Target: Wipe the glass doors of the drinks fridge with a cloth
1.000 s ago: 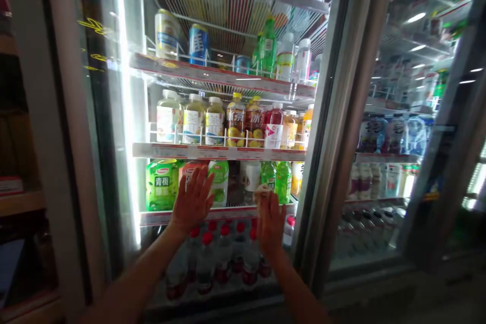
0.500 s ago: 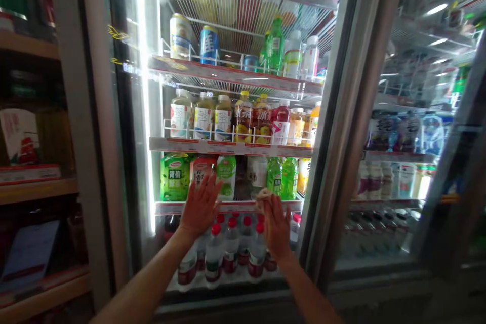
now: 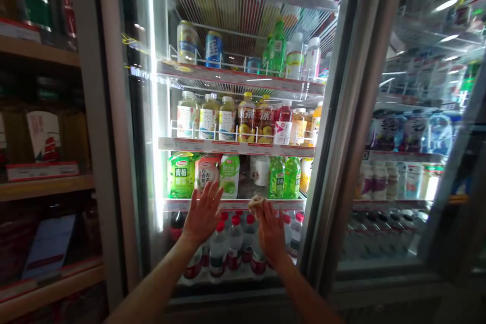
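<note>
My left hand (image 3: 202,216) is open, its fingers spread, and appears to rest flat on the glass door (image 3: 146,243) of a lit drinks fridge. Under the fingers of my right hand (image 3: 271,233) is a pale crumpled cloth (image 3: 257,202), pressed toward the glass. Behind the cloth runs the lowest shelf's price strip (image 3: 224,205). Beyond my left fingers stand a red-brown drink bottle (image 3: 205,169) and a green plum drink bottle (image 3: 180,174). Clear bottles with red caps (image 3: 217,248) stand below, partly covered by both hands.
A metal door frame (image 3: 351,111) borders the glass on the right, with another drinks cooler (image 3: 402,177) past it. Wooden shelves (image 3: 45,187) with bottles are at the left. Higher fridge shelves carry a blue can (image 3: 213,49) and tea bottles (image 3: 208,117).
My right hand with the cloth has moved slightly left and down across the glass. My left hand stays spread in nearly the same place. The view has shifted a little.
</note>
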`<state>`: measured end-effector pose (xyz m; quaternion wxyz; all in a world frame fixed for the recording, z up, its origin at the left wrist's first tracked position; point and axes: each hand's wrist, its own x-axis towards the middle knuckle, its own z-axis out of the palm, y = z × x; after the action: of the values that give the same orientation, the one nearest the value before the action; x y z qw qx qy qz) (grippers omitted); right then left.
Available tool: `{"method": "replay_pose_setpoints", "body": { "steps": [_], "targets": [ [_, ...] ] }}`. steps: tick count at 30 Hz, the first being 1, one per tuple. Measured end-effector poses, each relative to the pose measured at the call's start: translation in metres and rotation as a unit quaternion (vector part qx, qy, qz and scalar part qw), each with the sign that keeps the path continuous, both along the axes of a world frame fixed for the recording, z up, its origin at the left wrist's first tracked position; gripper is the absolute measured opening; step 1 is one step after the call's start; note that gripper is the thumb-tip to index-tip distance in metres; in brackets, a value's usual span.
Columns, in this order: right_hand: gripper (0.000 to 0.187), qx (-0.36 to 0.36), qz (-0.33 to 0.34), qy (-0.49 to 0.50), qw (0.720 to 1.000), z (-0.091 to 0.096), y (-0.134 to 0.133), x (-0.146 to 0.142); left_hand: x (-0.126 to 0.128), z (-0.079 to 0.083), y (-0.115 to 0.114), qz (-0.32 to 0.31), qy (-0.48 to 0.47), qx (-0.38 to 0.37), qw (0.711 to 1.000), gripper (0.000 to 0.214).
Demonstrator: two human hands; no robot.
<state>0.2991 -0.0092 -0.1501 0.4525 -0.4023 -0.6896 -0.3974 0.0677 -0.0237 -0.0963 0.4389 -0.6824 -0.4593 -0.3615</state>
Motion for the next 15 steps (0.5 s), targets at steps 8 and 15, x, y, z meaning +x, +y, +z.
{"method": "replay_pose_setpoints", "body": {
  "steps": [8, 15],
  "targets": [
    [0.06, 0.041, -0.073, 0.143, 0.986, 0.053, 0.013, 0.021, -0.001, -0.017, 0.0, -0.006, -0.028, -0.017, 0.999, 0.06],
    [0.052, 0.021, 0.039, -0.096, 0.994, 0.032, -0.003, -0.014, -0.003, -0.012, -0.006, 0.002, -0.006, -0.025, 1.0, 0.053]
  ]
}}
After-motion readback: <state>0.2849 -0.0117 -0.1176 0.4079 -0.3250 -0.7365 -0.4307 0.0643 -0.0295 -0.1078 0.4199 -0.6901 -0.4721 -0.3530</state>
